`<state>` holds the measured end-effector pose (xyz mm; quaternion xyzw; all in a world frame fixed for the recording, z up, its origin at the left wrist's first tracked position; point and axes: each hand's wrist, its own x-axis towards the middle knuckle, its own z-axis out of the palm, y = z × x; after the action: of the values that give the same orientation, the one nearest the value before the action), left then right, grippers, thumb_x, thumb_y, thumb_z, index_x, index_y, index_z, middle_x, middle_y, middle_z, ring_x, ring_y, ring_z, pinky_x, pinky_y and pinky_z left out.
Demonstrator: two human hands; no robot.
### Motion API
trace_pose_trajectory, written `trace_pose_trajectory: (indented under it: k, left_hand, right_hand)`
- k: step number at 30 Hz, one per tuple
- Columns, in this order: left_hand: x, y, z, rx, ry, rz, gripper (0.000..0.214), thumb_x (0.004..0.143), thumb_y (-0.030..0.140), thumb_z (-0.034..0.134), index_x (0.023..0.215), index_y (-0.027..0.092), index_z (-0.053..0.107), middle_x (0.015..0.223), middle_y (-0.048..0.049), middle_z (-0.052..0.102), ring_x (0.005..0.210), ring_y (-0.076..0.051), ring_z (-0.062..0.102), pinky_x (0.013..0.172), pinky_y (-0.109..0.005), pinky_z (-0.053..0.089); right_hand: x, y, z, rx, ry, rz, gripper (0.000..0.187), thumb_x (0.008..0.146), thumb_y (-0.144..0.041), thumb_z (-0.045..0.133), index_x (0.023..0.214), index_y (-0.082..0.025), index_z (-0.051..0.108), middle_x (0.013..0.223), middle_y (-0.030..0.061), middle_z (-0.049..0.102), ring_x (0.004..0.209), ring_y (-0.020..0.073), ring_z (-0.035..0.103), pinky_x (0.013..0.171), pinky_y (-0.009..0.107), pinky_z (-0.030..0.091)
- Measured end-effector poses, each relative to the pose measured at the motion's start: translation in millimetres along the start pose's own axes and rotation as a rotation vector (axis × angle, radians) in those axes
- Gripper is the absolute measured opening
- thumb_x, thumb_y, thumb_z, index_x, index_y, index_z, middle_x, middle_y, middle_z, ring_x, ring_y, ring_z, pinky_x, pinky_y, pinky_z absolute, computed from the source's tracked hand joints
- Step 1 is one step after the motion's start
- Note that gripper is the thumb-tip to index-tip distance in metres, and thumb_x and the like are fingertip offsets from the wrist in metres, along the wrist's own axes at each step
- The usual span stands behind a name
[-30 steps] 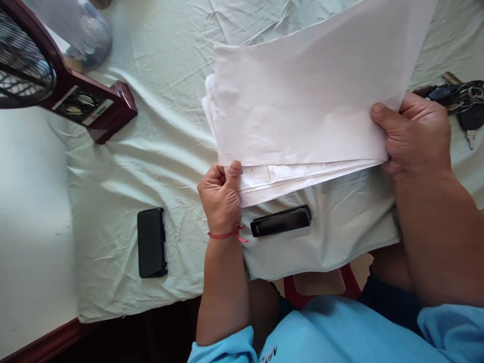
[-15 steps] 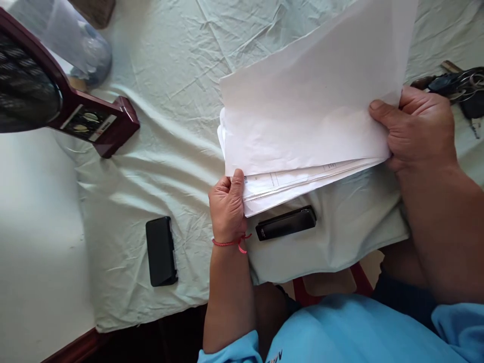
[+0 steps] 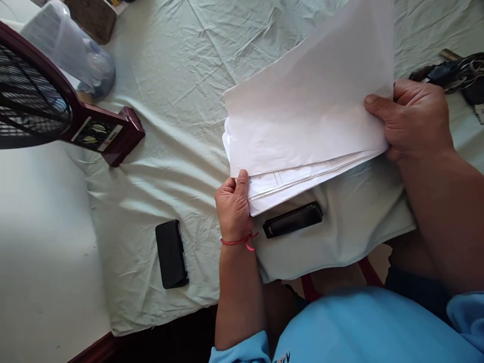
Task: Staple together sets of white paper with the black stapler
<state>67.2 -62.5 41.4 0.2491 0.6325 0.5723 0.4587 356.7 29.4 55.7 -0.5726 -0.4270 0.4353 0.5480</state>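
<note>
A stack of white paper sheets (image 3: 302, 116) is held up between both hands over the cloth-covered table. The top sheet is blank; printed lines show on a sheet below it along the near edge. My left hand (image 3: 235, 206), with a red string at the wrist, pinches the near left corner, thumb on top. My right hand (image 3: 416, 118) grips the right edge, thumb pressed on the top sheet and fingers hidden beneath. A black stapler-like object (image 3: 293, 220) lies on the cloth just below the stack, touched by neither hand.
A black phone (image 3: 171, 254) lies left of my left arm. A dark red fan-like device (image 3: 102, 128) with a mesh head stands at the left, by a translucent plastic container (image 3: 91, 60). A bunch of keys (image 3: 454, 75) lies at the right. The pale green tablecloth (image 3: 170, 166) is wrinkled.
The view has shifted slightly, so table items appear a little further right. Both hands keep their grip on the sheets; the stack's right side has moved slightly left.
</note>
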Motion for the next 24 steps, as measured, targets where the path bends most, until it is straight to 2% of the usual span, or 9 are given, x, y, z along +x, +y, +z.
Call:
trace_pose_trajectory:
  k: [6,10,15,19,24]
  left_hand:
    - [-0.6,1.1,1.9,-0.002,0.019,0.001,0.056,0.065,0.062,0.110,0.080,0.018,0.079,0.077,-0.0004,0.077,0.067,-0.013,0.068,0.066,-0.026,0.059]
    - [-1.9,0.8,0.9,0.059,0.037,0.048,0.059,0.068,0.063,0.108,0.069,0.020,0.068,0.066,0.0038,0.062,0.059,-0.009,0.053,0.056,-0.023,0.048]
    - [-3.9,0.7,-1.2,0.210,0.066,0.129,0.070,0.074,0.060,0.104,0.061,0.022,0.047,0.061,0.0068,0.040,0.060,-0.008,0.034,0.053,-0.023,0.030]
    - [-3.6,2.4,-0.3,0.313,0.062,0.164,0.068,0.079,0.059,0.098,0.061,0.022,0.044,0.063,0.0057,0.037,0.063,-0.009,0.031,0.055,-0.026,0.025]
    - [-3.8,3.1,-0.8,0.383,0.066,0.181,0.065,0.088,0.052,0.096,0.061,0.022,0.046,0.063,0.0050,0.037,0.063,-0.011,0.031,0.055,-0.027,0.025]
  right_hand:
    - [-1.2,0.0,1.6,-0.014,0.002,0.009,0.009,0.086,-0.019,0.070,0.094,-0.019,0.075,0.096,-0.0018,0.071,0.074,0.0035,0.061,0.063,0.019,0.046]
    - [-1.7,1.1,0.7,-0.018,-0.016,-0.003,0.009,0.086,-0.020,0.070,0.094,-0.020,0.075,0.095,-0.0014,0.070,0.073,0.0043,0.060,0.063,0.020,0.046]
    - [-2.9,1.1,1.3,-0.116,-0.032,-0.054,0.009,0.087,-0.024,0.069,0.093,-0.019,0.074,0.089,-0.0009,0.068,0.066,0.0023,0.053,0.059,0.019,0.041]
    - [-4.5,-0.2,4.0,-0.134,-0.054,-0.047,0.010,0.088,-0.023,0.068,0.093,-0.017,0.073,0.088,-0.0004,0.067,0.066,0.0018,0.053,0.061,0.018,0.042]
    - [-5.7,-1.9,6.3,-0.109,-0.069,-0.067,0.009,0.088,-0.022,0.068,0.092,-0.015,0.071,0.088,0.0004,0.066,0.069,0.0040,0.055,0.064,0.019,0.044]
